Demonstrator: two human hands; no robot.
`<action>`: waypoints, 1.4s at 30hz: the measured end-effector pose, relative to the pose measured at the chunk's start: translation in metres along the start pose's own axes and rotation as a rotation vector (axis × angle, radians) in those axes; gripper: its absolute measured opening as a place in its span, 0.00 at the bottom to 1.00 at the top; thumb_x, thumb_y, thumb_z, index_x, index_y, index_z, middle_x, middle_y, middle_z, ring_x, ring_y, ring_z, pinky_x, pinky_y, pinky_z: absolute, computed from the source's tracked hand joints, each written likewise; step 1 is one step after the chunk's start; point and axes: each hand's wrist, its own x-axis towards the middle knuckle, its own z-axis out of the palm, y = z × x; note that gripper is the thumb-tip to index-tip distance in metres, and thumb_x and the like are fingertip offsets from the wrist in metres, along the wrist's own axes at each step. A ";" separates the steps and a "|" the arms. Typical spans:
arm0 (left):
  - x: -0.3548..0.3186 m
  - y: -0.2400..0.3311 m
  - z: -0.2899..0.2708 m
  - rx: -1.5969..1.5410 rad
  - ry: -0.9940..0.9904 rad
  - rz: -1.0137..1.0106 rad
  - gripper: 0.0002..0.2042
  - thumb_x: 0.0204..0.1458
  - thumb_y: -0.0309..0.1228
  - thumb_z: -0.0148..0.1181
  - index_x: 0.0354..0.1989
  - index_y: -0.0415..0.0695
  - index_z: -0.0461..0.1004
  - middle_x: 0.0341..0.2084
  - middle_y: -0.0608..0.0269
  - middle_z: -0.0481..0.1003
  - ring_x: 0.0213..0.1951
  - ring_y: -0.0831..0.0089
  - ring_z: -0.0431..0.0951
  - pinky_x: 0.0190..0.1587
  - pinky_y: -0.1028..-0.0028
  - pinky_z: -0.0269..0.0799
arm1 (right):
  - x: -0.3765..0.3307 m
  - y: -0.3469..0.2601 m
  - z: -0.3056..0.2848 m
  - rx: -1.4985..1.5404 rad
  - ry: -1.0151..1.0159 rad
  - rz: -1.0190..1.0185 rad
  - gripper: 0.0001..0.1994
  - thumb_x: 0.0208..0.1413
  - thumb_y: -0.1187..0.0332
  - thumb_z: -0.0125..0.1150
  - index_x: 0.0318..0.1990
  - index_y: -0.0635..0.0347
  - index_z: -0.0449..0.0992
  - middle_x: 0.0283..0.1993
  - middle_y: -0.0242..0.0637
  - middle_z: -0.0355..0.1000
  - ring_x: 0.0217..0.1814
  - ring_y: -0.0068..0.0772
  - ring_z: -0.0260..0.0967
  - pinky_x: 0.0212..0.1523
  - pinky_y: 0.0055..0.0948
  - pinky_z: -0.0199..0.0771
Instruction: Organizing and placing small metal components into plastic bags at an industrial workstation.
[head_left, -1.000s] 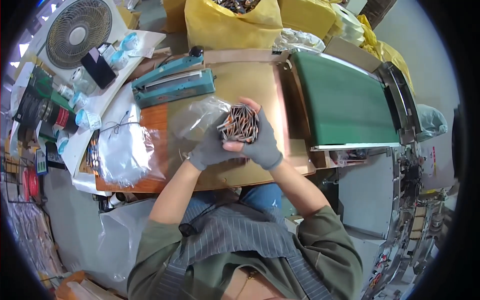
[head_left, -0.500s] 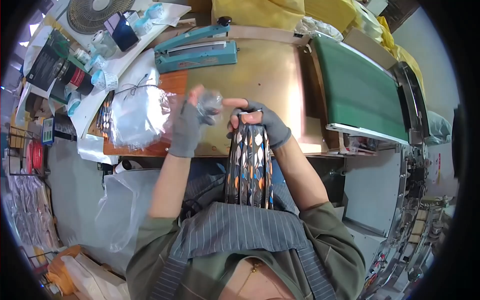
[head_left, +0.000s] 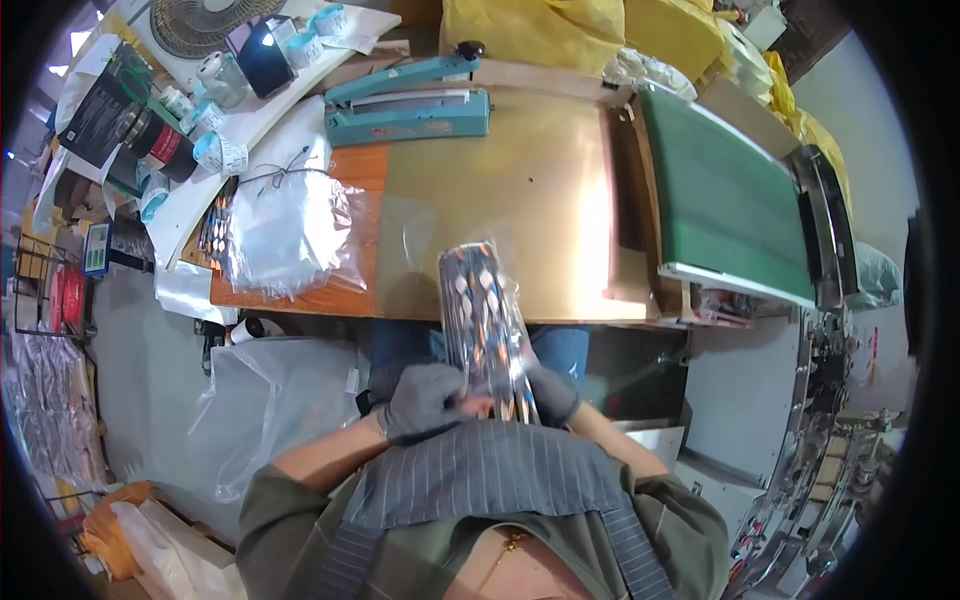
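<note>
A long, dark bundle [head_left: 472, 300] with a white, orange and blue pattern lies lengthwise before me, its far end over the table's front edge. Clear, shiny plastic film [head_left: 515, 310] now covers it. My left hand [head_left: 422, 402], in a grey fingerless glove, is closed at the bundle's near left end, the fingertips pinching there. On the opposite side my right hand [head_left: 552, 393], gloved the same way, grips the near right edge; its fingers are partly hidden behind the bundle. My striped apron meets the near end.
A stack of clear plastic bags [head_left: 280, 225] lies on the table's left. A teal lever-type bag sealer [head_left: 408, 115] stands at the back. To the right is a green conveyor belt [head_left: 725, 190]. A white shelf [head_left: 265, 110] with jars and small cups lines the far left.
Both hands have drawn back from over the table toward my apron. The crumpled clear film at my left hand is now spread over the bundle, whose far end has tilted left.
</note>
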 end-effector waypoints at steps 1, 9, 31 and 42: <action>0.012 0.010 -0.005 -0.005 0.035 -0.057 0.16 0.42 0.33 0.67 0.14 0.44 0.64 0.11 0.58 0.64 0.15 0.63 0.67 0.19 0.69 0.60 | 0.008 -0.019 -0.019 -0.322 -0.189 -0.006 0.20 0.55 0.53 0.54 0.40 0.64 0.75 0.31 0.48 0.73 0.35 0.35 0.72 0.38 0.34 0.71; 0.165 -0.025 -0.087 0.480 0.198 -0.212 0.04 0.48 0.28 0.53 0.31 0.42 0.70 0.16 0.60 0.70 0.23 0.70 0.73 0.26 0.71 0.64 | 0.084 -0.176 -0.015 -0.838 0.459 -1.007 0.05 0.47 0.76 0.56 0.31 0.59 0.68 0.19 0.37 0.67 0.17 0.29 0.68 0.19 0.26 0.65; 0.221 0.039 -0.130 0.000 -0.125 -0.313 0.12 0.51 0.29 0.51 0.34 0.32 0.75 0.15 0.59 0.72 0.15 0.76 0.72 0.25 0.73 0.68 | 0.088 -0.283 -0.058 -0.676 0.207 -1.099 0.16 0.49 0.61 0.64 0.36 0.63 0.68 0.30 0.33 0.70 0.32 0.32 0.69 0.33 0.33 0.70; 0.190 -0.067 -0.100 -0.311 -0.001 -0.716 0.24 0.35 0.36 0.72 0.40 0.36 0.75 0.32 0.59 0.77 0.34 0.72 0.76 0.39 0.73 0.71 | 0.208 -0.226 -0.016 -0.998 0.155 -0.720 0.17 0.57 0.57 0.52 0.27 0.63 0.72 0.19 0.39 0.68 0.23 0.30 0.67 0.26 0.29 0.65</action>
